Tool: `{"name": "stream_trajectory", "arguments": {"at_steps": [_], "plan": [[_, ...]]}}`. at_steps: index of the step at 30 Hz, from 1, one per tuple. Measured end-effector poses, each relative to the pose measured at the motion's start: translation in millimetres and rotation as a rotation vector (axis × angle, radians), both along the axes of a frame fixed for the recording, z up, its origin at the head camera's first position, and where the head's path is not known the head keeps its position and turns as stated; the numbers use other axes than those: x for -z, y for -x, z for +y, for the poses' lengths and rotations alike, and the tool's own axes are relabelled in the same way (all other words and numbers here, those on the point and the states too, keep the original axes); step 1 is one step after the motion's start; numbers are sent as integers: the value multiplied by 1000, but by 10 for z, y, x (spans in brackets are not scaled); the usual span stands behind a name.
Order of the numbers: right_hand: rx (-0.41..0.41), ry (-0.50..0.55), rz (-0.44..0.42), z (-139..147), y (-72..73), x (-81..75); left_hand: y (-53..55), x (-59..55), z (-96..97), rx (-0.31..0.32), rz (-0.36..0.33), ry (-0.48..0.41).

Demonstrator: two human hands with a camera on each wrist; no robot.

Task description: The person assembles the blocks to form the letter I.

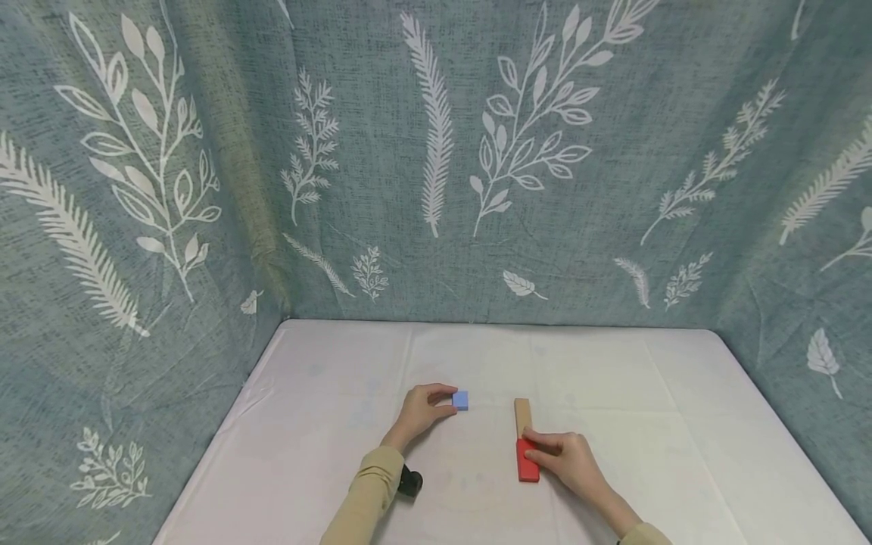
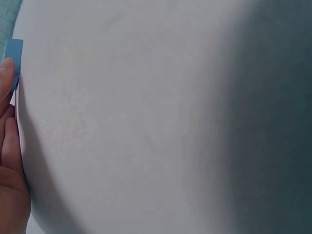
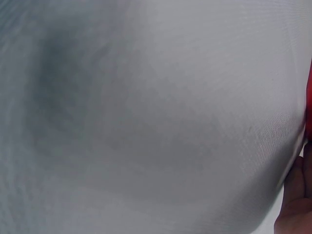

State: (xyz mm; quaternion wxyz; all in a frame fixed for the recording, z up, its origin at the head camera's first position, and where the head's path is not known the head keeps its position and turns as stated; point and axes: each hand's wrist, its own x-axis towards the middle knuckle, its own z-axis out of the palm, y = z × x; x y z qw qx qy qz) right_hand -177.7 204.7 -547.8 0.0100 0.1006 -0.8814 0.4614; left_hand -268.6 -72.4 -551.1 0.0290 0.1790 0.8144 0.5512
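Observation:
In the head view my left hand [image 1: 417, 413] pinches a small blue block [image 1: 461, 401] between thumb and fingers. The left wrist view shows part of that hand [image 2: 9, 161] and the blue block [image 2: 14, 54] at its left edge. My right hand [image 1: 568, 458] holds a red oblong block [image 1: 527, 471] near its far end. A light wooden block [image 1: 522, 415] extends from that end in line with the red one, and my index fingertip lies where the two meet. At the right wrist view's edge, only a sliver of the red block [image 3: 309, 105] and part of the hand [image 3: 295, 204] show.
A white cloth [image 1: 327, 454] covers the table. Patterned blue-green curtains [image 1: 381, 151] stand behind it and along both sides. A black device [image 1: 410, 482] sits under the left sleeve at the wrist.

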Motion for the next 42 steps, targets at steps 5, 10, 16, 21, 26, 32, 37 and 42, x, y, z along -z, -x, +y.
{"name": "stream_trajectory", "arguments": {"at_steps": [5,10,16,21,26,32,37,42], "plan": [[2,-3,-2,-4,4,0,-13,-4,-4,-6,8,7],[9,0,-18,-9,2,-5,-37,-47,5,-18,7,52],[5,-2,-21,-10,0,0,-49,-123,39,-50,5,84],[0,10,-23,-8,2,11,0,-256,97,-76,24,54],[-3,10,-19,-13,-1,9,61,-419,156,-79,37,25],[3,-8,-28,-16,-1,3,102,-576,254,-86,56,4],[3,-11,-30,-16,-2,4,132,-643,349,-86,69,-7],[4,-4,-29,-17,-9,-7,152,-706,454,-85,85,-3]]}}
